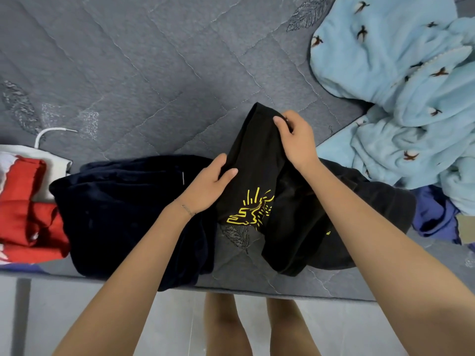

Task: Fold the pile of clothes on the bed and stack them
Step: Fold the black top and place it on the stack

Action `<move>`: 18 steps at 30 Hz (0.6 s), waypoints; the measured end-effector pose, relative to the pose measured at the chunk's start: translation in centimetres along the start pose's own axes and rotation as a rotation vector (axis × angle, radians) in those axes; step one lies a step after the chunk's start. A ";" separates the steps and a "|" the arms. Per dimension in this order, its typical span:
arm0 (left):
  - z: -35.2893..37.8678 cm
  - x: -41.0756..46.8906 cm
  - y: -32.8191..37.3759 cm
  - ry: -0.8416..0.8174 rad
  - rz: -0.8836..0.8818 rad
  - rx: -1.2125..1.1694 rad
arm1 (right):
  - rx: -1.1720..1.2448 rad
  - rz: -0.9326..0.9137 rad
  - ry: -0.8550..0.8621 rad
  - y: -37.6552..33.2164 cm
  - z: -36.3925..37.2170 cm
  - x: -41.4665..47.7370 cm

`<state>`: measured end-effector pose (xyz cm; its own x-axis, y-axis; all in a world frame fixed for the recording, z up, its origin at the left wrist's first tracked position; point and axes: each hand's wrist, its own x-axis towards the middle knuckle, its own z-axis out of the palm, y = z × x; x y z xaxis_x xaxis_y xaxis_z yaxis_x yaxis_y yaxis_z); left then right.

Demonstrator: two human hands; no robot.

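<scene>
A black garment with a yellow print lies bunched near the bed's front edge. My left hand grips its left edge, thumb on top of the cloth. Farther back, my right hand pinches the garment's upper end. Left of it lies a dark navy garment, loosely folded. A red and white garment sits at the far left edge. A light blue fleece piece with small bird marks is heaped at the right.
The grey quilted bed cover stretches bare behind the clothes. A blue-purple cloth lies at the right, under the fleece heap. The bed's front edge runs across the bottom, with my legs and pale floor below it.
</scene>
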<state>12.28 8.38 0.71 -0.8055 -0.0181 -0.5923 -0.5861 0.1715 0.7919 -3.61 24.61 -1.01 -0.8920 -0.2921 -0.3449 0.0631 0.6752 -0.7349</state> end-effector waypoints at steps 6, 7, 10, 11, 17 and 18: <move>1.3 -2.2 -0.9 -0.051 -0.074 0.054 | 0.108 0.007 0.021 -0.5 -0.5 -1.5; 1.6 -2.5 -1.3 -0.070 -0.076 0.136 | 0.119 0.006 0.023 -0.5 -0.7 -1.8; 1.9 -3.6 -2.1 -0.025 -0.057 0.235 | 0.116 -0.011 0.039 -0.4 -1.4 -2.6; 2.0 -4.0 -2.1 -0.006 -0.049 0.227 | 0.112 -0.020 0.046 -0.5 -1.7 -3.0; 2.9 -8.1 -1.9 0.112 0.007 0.104 | 0.125 -0.049 0.040 -1.1 -2.1 -4.3; 3.1 -8.7 -1.9 0.128 0.001 0.074 | 0.127 -0.065 0.024 -1.3 -1.8 -4.4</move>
<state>20.69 11.24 3.88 -0.8135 -0.1430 -0.5637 -0.5810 0.2438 0.7766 -0.58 26.23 2.56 -0.9064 -0.3153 -0.2812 0.0595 0.5636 -0.8239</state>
